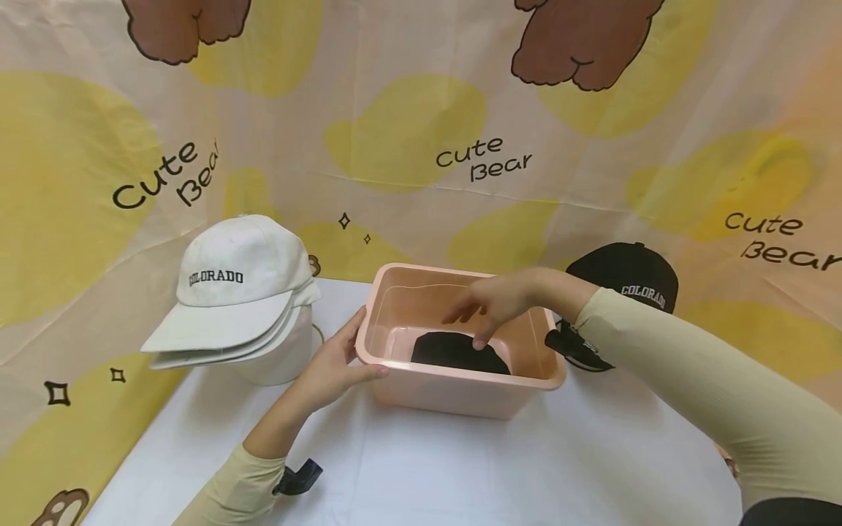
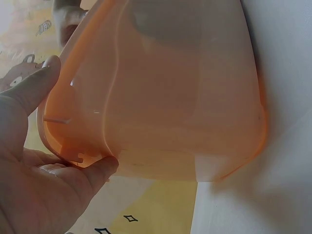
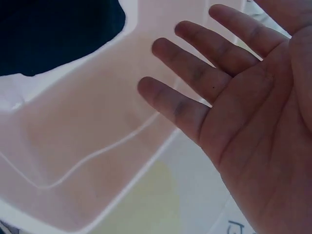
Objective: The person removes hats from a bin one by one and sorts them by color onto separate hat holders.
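A pink plastic bin (image 1: 447, 394) stands in the middle of the table. My left hand (image 1: 335, 365) grips its left end, thumb on the front rim and fingers along the side; in the left wrist view the hand (image 2: 44, 185) holds the bin's corner. Inside the bin lies a black cap (image 1: 454, 352), partly hidden by the front wall. My right hand (image 1: 500, 299) reaches in over the far rim, fingers spread above the cap. The right wrist view shows this palm (image 3: 253, 112) with nothing in it, beside the dark cap (image 3: 58, 34).
To the left, several stacked white caps (image 1: 237, 270) with COLORADO lettering sit on a white stand (image 1: 283, 358). Behind my right forearm is another black COLORADO cap (image 1: 625, 270). A patterned cloth (image 1: 408, 146) hangs behind the white table (image 1: 421, 467).
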A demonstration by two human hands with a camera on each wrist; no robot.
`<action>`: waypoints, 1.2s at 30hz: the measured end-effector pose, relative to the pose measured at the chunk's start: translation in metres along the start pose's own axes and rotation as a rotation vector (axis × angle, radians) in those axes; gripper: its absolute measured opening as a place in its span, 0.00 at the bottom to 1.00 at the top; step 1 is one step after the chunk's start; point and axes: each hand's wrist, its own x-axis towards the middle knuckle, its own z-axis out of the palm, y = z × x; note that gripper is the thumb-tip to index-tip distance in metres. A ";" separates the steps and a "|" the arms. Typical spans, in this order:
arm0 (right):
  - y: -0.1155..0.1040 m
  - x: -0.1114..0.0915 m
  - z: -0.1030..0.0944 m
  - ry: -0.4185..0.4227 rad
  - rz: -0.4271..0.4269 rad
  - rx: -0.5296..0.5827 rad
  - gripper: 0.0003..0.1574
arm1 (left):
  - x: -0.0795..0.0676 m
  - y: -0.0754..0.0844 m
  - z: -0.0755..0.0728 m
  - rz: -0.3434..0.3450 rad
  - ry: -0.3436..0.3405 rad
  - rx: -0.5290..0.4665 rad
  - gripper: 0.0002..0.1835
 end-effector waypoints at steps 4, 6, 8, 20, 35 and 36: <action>0.004 0.010 0.006 -0.029 -0.004 0.024 0.46 | 0.000 0.001 0.002 -0.002 0.001 -0.006 0.65; 0.007 0.013 0.009 -0.042 -0.008 0.031 0.46 | 0.000 0.002 0.002 -0.001 0.002 -0.008 0.65; 0.009 0.016 0.013 -0.050 -0.002 0.035 0.46 | 0.000 0.002 0.002 0.006 0.005 -0.009 0.65; 0.021 0.028 0.033 -0.098 -0.033 0.017 0.45 | 0.000 0.001 0.000 0.020 0.008 -0.005 0.65; 0.019 0.035 0.042 -0.087 -0.022 -0.081 0.39 | -0.002 0.003 0.000 0.017 0.006 -0.015 0.65; 0.019 0.035 0.042 -0.087 -0.025 -0.087 0.39 | -0.002 0.003 -0.001 0.018 0.006 -0.014 0.65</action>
